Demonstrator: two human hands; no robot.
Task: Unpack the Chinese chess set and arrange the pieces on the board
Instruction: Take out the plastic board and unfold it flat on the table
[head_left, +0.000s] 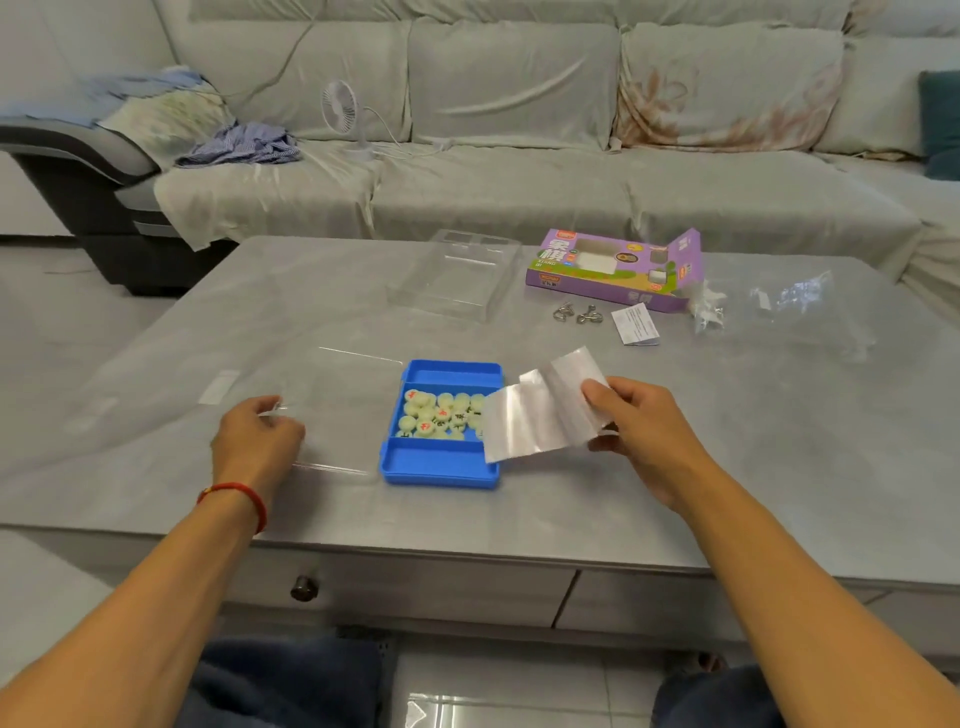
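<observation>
Folded glossy sheet (540, 415), prob. the board, is pinched by right hand (641, 428), hiding part of pale round pieces (441, 415) in blue plastic tray (441, 460) at table (727, 467) centre. Clear lid (332, 410), barely visible, is gripped at its edge by left hand (257, 439).

Your right hand (641, 431) pinches a folded, shiny sheet (545, 410) over the right edge of the blue tray (441, 462), which holds pale green chess pieces (441, 415). Your left hand (257, 441) holds the clear lid (332, 410) lying on the grey worktop (727, 467) just left of the tray. A purple box (613, 270) lies farther back.
</observation>
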